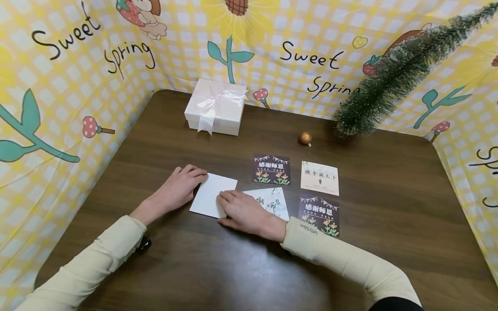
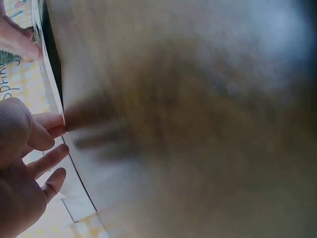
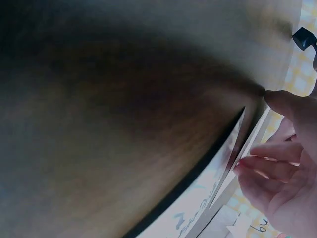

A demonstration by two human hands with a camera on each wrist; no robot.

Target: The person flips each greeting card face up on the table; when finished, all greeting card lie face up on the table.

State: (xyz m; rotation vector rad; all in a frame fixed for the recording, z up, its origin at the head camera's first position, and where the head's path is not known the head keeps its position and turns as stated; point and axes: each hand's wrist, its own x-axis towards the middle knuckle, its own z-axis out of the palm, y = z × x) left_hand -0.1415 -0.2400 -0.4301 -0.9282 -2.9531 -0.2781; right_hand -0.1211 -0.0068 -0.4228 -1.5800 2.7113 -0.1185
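Note:
A blank white card (image 1: 210, 196) lies flat on the brown table. My left hand (image 1: 180, 185) touches its upper left edge with the fingertips. Across the card's right side rests my right hand (image 1: 245, 211), fingers on the card and thumb near its lower edge. A pale card with dark brush lettering (image 1: 274, 201) lies to the right, partly covered by the right hand. In the left wrist view, the fingers (image 2: 52, 161) are loosely bent against the surface. The right wrist view shows the thumb (image 3: 280, 101) spread from the other fingers.
To the right lie two dark flower-printed cards (image 1: 271, 169) and a cream card (image 1: 320, 178). A white gift box with a ribbon (image 1: 215, 108) stands at the back. Further right are an orange glitter bauble (image 1: 305, 138) and a small frosted tree (image 1: 381, 90). Patterned cloth surrounds the table (image 1: 155, 255).

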